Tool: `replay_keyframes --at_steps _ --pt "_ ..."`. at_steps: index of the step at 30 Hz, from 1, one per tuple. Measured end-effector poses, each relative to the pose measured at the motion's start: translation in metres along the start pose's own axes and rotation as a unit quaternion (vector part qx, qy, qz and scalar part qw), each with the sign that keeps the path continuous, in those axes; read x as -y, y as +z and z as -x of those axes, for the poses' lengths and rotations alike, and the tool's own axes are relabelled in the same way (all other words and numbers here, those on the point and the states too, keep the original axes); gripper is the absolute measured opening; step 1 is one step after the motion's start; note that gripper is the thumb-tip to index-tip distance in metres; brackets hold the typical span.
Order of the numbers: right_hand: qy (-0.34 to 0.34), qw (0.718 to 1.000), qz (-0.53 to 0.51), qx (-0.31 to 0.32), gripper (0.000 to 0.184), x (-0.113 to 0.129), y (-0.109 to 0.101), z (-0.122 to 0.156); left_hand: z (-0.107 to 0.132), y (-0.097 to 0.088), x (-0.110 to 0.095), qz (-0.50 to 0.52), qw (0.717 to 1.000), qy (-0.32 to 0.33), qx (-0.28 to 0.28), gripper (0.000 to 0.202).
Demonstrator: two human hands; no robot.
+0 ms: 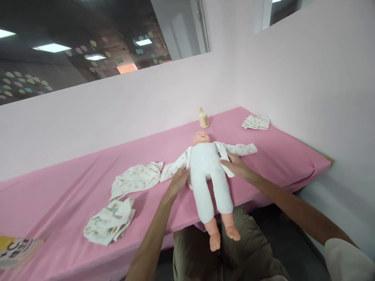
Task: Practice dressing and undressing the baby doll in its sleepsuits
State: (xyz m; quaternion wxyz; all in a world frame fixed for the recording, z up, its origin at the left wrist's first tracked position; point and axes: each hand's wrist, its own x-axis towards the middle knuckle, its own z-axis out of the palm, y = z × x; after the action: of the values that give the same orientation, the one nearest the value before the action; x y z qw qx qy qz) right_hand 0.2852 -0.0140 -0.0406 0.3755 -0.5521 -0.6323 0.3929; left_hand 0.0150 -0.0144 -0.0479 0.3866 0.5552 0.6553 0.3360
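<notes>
A baby doll [205,164] with a white cloth body lies on its back, its head toward the wall and its bare feet over the table's front edge. Its arms are inside the sleeves of a patterned white baby shirt [240,150], which is spread apart at the front. At the doll's side on the left, my left hand [179,180] is closed on the shirt's edge. My right hand [236,167] pinches the other front flap beside the doll's hip. The fingertips of both hands are partly hidden by cloth.
Pink cloth [172,212] covers the table against the wall. Left of the doll lie a spread patterned garment [137,177] and a bunched patterned cloth [109,222]. A cream bottle [204,119] stands behind the head, another folded cloth [256,122] back right, a printed packet [19,251] front left.
</notes>
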Motion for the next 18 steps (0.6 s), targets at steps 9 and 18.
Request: replay_keyframes --at_steps 9,18 --pt "-0.139 0.978 0.14 -0.07 0.032 0.02 0.028 0.005 0.015 0.012 -0.043 0.11 0.988 0.08 -0.075 0.035" --pt "-0.132 0.978 0.159 -0.02 0.029 0.025 0.018 -0.008 0.009 0.026 -0.076 -0.183 0.976 0.114 -0.023 0.036"
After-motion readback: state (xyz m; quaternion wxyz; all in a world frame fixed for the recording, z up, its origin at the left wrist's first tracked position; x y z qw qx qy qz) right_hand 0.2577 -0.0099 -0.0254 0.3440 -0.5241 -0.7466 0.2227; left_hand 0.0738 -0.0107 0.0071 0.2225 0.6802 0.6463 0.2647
